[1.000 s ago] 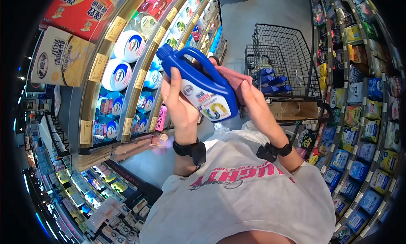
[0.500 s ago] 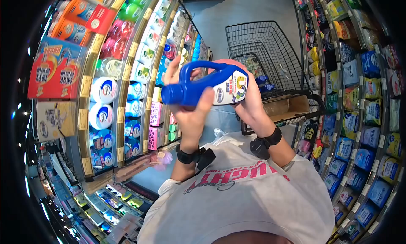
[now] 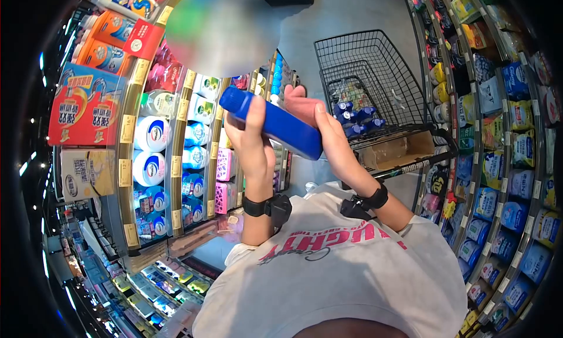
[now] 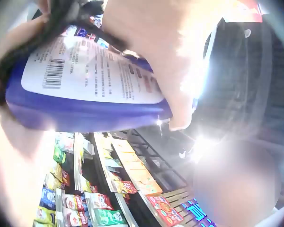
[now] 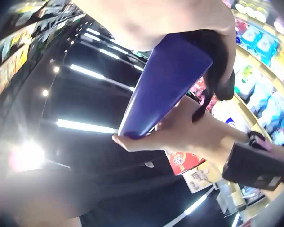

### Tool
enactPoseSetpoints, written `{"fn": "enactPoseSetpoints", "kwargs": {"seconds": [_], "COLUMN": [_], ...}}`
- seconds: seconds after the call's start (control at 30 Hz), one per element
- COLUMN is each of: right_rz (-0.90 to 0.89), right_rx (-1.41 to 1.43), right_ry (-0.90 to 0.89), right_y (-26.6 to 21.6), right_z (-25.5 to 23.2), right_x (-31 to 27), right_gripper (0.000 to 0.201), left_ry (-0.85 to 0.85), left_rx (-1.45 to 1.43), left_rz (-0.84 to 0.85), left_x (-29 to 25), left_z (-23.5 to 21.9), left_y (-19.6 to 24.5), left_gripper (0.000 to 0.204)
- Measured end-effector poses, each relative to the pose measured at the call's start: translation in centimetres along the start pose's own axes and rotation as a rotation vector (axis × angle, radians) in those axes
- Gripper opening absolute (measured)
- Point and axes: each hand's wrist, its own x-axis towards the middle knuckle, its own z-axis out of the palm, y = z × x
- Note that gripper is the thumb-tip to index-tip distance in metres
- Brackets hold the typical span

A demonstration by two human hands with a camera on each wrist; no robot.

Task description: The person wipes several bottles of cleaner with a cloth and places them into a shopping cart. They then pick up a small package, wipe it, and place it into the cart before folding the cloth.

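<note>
A blue bottle [image 3: 287, 127] is tilted in front of the person, its cap toward the upper left and a plain blue side facing the head camera. The left hand [image 3: 253, 141] grips it near the neck, thumb across the upper side. Near the bottle's base, the right hand [image 3: 340, 141] holds a pink cloth [image 3: 303, 108] against it. The left wrist view shows the bottle's white back label [image 4: 90, 71] with a barcode. In the right wrist view, the blue base end [image 5: 168, 85] is nearest, with the left hand [image 5: 184, 127] beyond it.
A black wire cart [image 3: 381, 74] with several blue bottles [image 3: 356, 120] stands ahead to the right, a cardboard box [image 3: 399, 153] at its near end. Stocked shelves line the left [image 3: 125, 177] and right [image 3: 501, 115]. Grey floor [image 3: 352, 9] runs between them.
The bottle has turned, taking its front label and handle out of the head view, and its cap now points to the upper left. The left hand has shifted its hold; the pink cloth shows more.
</note>
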Motion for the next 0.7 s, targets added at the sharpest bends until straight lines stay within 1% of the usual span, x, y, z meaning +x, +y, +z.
{"fn": "enactPoseSetpoints", "kwargs": {"seconds": [0.03, 0.07, 0.1, 0.13, 0.2, 0.23, 0.27, 0.3, 0.33, 0.37, 0.4, 0.43, 0.47, 0.5, 0.53, 0.6, 0.67, 0.7], "right_rz": [-0.003, -0.07, -0.137, -0.14, -0.392, -0.468, -0.469, -0.609, -0.751, -0.812, -0.808, -0.795, -0.784, -0.763, -0.698, -0.568, -0.075, 0.035], "right_rx": [-0.007, -0.081, -0.154, -0.161, -0.474, -0.511, -0.516, -0.654, -0.79, -0.862, -0.899, -0.883, -0.869, -0.858, -0.768, -0.337, -0.077, 0.114], "right_ry": [-0.008, -0.033, -0.059, -0.07, -0.103, -0.111, -0.118, -0.077, -0.035, -0.039, -0.055, -0.074, -0.088, -0.089, -0.078, -0.099, -0.135, -0.135], "right_y": [-0.1, -0.4, -0.8, -1.2, -1.7, -1.9, -2.1, -2.3, -2.3, -2.0, -1.7, -1.4, -0.7, -0.1, 0.5, 0.5, 2.8, 2.7], "right_z": [0.5, 1.2, 2.0, 2.7, 4.3, 5.1, 5.8, 6.6, 7.3, 7.8, 8.0, 8.2, 8.0, 8.0, 8.1, 10.0, 6.8, 6.6], "right_x": [-0.1, -0.4, -0.6, -0.9, -1.7, -1.9, -2.0, -2.2, -2.3, -2.7, -2.8, -2.7, -2.7, -2.7, -2.9, -2.7, -2.2, -2.0], "right_gripper": [0.057, 0.057, 0.056, 0.056, 0.049, 0.042, 0.042, 0.041, 0.042, 0.052, 0.054, 0.051, 0.046, 0.042, 0.038, 0.051, 0.067, 0.065], "left_ry": [0.062, 0.121, 0.101, 0.108, 0.033, 0.013, 0.018, 0.021, 0.025, 0.055, 0.083, 0.008, 0.102, 0.094, 0.094, 0.038, -0.083, -0.207], "left_rx": [-0.048, -0.098, -0.107, -0.115, -0.15, -0.172, -0.177, -0.188, -0.198, -0.205, -0.121, -0.148, -0.214, -0.184, -0.339, -0.289, -0.267, -0.183], "left_rz": [-0.023, -0.044, -0.086, -0.078, -0.119, -0.092, -0.088, -0.062, -0.034, -0.066, -0.067, -0.102, -0.041, -0.111, -0.101, -0.009, -0.025, 0.046], "left_x": [0.5, 1.0, 1.2, 1.5, 1.8, 1.7, 1.6, 1.2, 0.9, 0.5, 0.6, 0.7, 0.7, 0.6, 1.2, 1.7, 1.3, 1.7], "left_z": [-0.5, -1.0, -1.6, -2.2, -3.6, -4.1, -4.3, -4.0, -3.6, -3.5, -4.4, -5.8, -5.8, -6.4, -6.4, -7.5, -7.4, -7.5], "left_y": [-0.1, -0.1, 0.6, 0.9, 1.1, 1.2, 1.5, 2.0, 2.6, 3.3, 3.1, 3.4, 3.0, 4.0, 4.0, 4.6, 7.0, 6.7], "left_gripper": [0.039, 0.038, 0.032, 0.032, 0.03, 0.028, 0.028, 0.029, 0.03, 0.034, 0.038, 0.039, 0.038, 0.038, 0.039, 0.042, 0.046, 0.052]}}
